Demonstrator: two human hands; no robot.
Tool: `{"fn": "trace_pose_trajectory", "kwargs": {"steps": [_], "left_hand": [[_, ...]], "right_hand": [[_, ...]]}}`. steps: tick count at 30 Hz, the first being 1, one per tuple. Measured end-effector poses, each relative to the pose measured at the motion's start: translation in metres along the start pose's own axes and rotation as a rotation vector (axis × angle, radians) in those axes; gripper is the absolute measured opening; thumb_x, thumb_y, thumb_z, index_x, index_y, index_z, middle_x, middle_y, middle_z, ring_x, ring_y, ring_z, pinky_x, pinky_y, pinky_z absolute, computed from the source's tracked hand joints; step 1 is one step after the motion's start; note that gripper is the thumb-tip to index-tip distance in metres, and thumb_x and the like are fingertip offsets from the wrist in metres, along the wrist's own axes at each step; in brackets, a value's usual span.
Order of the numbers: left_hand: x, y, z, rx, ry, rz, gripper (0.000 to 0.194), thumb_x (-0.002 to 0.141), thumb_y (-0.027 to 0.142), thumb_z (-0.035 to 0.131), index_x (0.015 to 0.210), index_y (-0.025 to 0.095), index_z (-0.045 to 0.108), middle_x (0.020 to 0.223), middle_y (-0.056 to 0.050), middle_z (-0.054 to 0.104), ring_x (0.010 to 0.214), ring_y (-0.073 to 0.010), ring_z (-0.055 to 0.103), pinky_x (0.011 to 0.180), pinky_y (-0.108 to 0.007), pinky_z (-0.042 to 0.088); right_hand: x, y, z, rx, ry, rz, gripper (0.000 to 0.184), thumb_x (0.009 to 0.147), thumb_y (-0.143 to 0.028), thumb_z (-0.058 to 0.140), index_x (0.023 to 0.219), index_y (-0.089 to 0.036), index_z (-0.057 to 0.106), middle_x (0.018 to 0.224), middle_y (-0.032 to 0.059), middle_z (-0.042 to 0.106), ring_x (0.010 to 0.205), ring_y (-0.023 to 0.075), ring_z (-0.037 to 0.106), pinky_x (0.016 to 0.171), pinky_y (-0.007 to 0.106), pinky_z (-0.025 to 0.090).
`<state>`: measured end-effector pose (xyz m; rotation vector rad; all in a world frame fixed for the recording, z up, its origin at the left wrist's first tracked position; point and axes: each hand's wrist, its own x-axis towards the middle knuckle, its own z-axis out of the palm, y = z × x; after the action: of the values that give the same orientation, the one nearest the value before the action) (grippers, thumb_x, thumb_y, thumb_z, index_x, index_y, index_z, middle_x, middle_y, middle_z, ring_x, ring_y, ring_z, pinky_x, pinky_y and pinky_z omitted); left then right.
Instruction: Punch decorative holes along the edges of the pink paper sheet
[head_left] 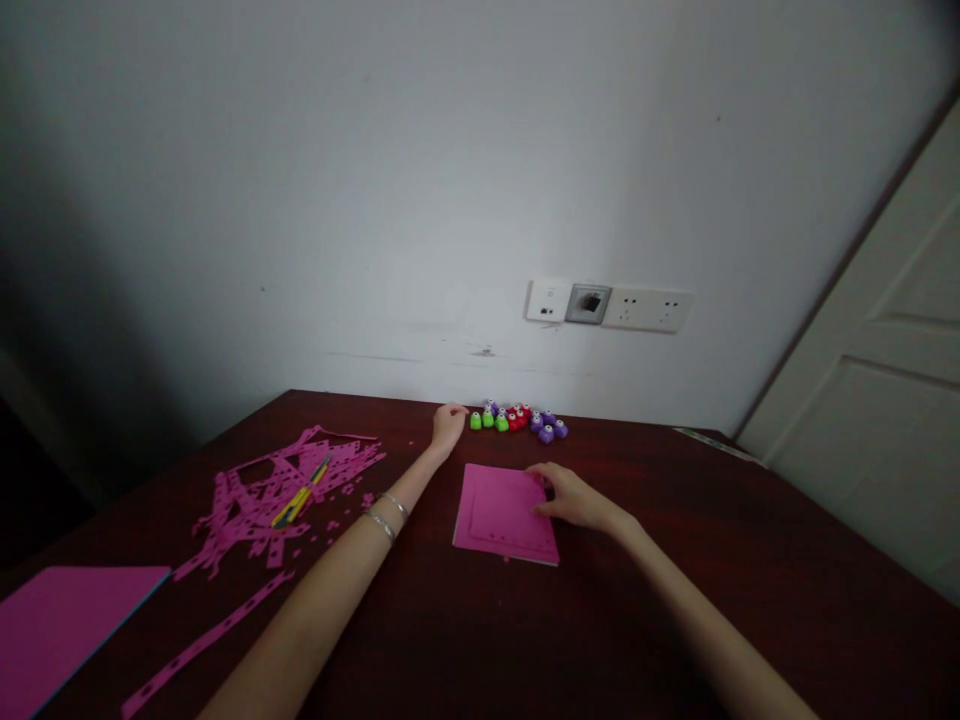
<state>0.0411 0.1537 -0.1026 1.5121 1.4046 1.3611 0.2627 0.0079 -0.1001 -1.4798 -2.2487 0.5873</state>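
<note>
A pink foam sheet (pixel 504 514) lies flat on the dark wooden table (pixel 645 560). My right hand (pixel 571 497) rests on its right edge, fingers laid on the sheet. My left hand (pixel 448 425) is stretched to the far side of the table, fingers curled, right next to a green craft punch (pixel 475 421). That punch is the left end of a cluster of small green, red and purple punches (pixel 519 420) by the wall. What the left fingers hold, if anything, is hidden.
A heap of punched pink strips (pixel 277 492) lies at the left with a yellow utility knife (pixel 301 494) on it. A long pink strip (pixel 201 645) and a stack of pink sheets (pixel 64 620) sit at the near left. Wall sockets (pixel 607 305) are behind.
</note>
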Motion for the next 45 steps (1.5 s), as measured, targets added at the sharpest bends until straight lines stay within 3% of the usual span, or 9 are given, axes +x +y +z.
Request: {"fn": "trace_pose_trajectory", "kwargs": {"steps": [5,9,11,16,26,30,34,39,45], "left_hand": [[-0.024,0.020,-0.015,0.196,-0.388,0.145,0.015,0.055,0.006,0.056,0.059,0.017,0.066,0.063,0.000,0.064,0.068,-0.0149,0.057,0.067,-0.023,0.042],[-0.039,0.020,-0.023,0.371,-0.761,0.245,0.015,0.048,0.009,0.066,0.060,0.018,0.067,0.056,0.003,0.060,0.054,-0.0116,0.054,0.053,-0.020,0.037],[-0.044,0.019,-0.024,0.496,-0.865,0.331,0.017,0.048,0.015,0.072,0.064,0.019,0.067,0.057,0.003,0.060,0.054,-0.0112,0.053,0.052,-0.020,0.036],[-0.047,0.020,-0.021,0.584,-0.871,0.404,0.026,0.041,0.024,0.081,0.061,0.019,0.064,0.058,0.002,0.060,0.054,-0.0123,0.052,0.053,-0.020,0.036],[-0.046,0.014,-0.018,0.646,-0.984,0.306,0.014,0.053,0.021,0.075,0.059,0.017,0.063,0.055,0.003,0.059,0.053,-0.0105,0.052,0.050,-0.019,0.035],[-0.045,0.019,-0.020,0.517,-1.031,0.277,0.012,0.055,0.018,0.072,0.062,0.015,0.063,0.055,0.002,0.059,0.053,-0.0105,0.052,0.051,-0.020,0.036],[-0.039,0.039,-0.034,0.251,-1.145,0.125,0.014,0.062,0.024,0.069,0.071,0.014,0.063,0.055,0.002,0.059,0.051,-0.0094,0.053,0.051,-0.020,0.036],[-0.031,0.067,-0.059,0.098,-1.018,0.134,0.023,0.065,0.034,0.068,0.077,0.015,0.063,0.056,0.003,0.056,0.046,-0.0065,0.047,0.045,-0.019,0.029],[-0.033,0.082,-0.068,0.101,-0.945,0.115,0.023,0.066,0.033,0.066,0.080,0.015,0.063,0.058,0.001,0.056,0.048,-0.0066,0.046,0.046,-0.021,0.031]], "right_hand": [[0.003,0.008,0.000,0.027,-0.011,-0.007,0.058,0.064,-0.029,0.069,0.118,-0.015,0.052,0.112,0.0107,0.054,0.099,0.0228,0.053,0.091,0.038,0.040],[0.004,0.008,-0.001,0.030,-0.021,-0.008,0.058,0.063,-0.027,0.070,0.117,-0.015,0.053,0.109,0.0099,0.054,0.097,0.0221,0.052,0.090,0.037,0.041],[0.004,0.008,0.000,0.033,-0.017,-0.002,0.057,0.063,-0.026,0.070,0.117,-0.014,0.053,0.108,0.0106,0.054,0.096,0.0217,0.053,0.089,0.036,0.041],[0.005,0.012,0.002,0.054,-0.010,0.002,0.057,0.062,-0.027,0.071,0.115,-0.015,0.055,0.108,0.0104,0.053,0.097,0.0216,0.052,0.089,0.037,0.041],[0.006,0.012,0.002,0.066,-0.012,0.030,0.054,0.062,-0.025,0.072,0.113,-0.015,0.057,0.106,0.0099,0.053,0.097,0.0216,0.053,0.090,0.037,0.042],[0.005,0.011,-0.001,0.086,0.003,0.015,0.054,0.063,-0.029,0.072,0.114,-0.015,0.057,0.108,0.0103,0.055,0.095,0.0217,0.054,0.089,0.038,0.043],[-0.001,0.002,-0.023,0.329,-0.019,0.099,0.053,0.071,-0.042,0.065,0.116,-0.017,0.054,0.111,0.0112,0.058,0.088,0.0202,0.058,0.080,0.039,0.048],[-0.013,-0.011,-0.061,0.758,-0.090,0.054,0.046,0.080,-0.046,0.054,0.116,-0.017,0.053,0.106,0.0108,0.062,0.094,0.0193,0.061,0.078,0.034,0.050],[-0.012,-0.020,-0.061,0.782,-0.086,0.094,0.043,0.070,-0.035,0.068,0.108,-0.019,0.057,0.104,0.0076,0.064,0.091,0.0178,0.062,0.075,0.031,0.053]]}}
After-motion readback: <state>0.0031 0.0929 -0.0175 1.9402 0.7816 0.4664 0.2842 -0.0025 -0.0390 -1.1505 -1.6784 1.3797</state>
